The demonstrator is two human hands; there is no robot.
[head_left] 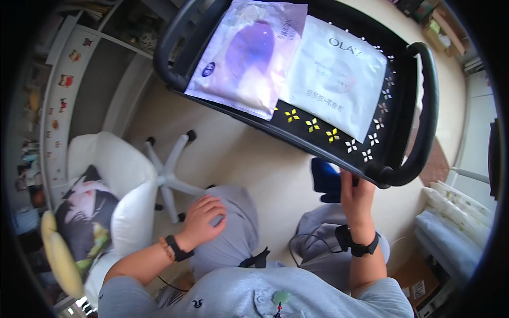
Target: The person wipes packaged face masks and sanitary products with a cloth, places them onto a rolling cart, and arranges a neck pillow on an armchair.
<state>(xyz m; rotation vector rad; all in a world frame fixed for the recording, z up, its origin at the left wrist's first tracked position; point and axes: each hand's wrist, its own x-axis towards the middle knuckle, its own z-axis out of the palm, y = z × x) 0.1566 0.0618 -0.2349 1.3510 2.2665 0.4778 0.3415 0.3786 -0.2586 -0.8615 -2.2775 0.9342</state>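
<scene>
My left hand (204, 221) lies on my grey-trousered knee, with loosely bent fingers and nothing held. At the front right corner of a black cart tray (313, 141), my right hand (356, 199) grips the lower edge; the tray partly hides its fingertips. Two flat packets lie side by side in the tray. On the left is a shiny purple packet (233, 58) with an oval print. Overlapping beside it is a pale white-blue OLAY packet (339, 79).
A white swivel chair (135, 212) with a printed cushion (87, 217) stands at left, by a white shelf unit (71, 79). The tray has curved black handles at both ends. Folded cloth (445, 238) and a cardboard box (416, 278) sit at right.
</scene>
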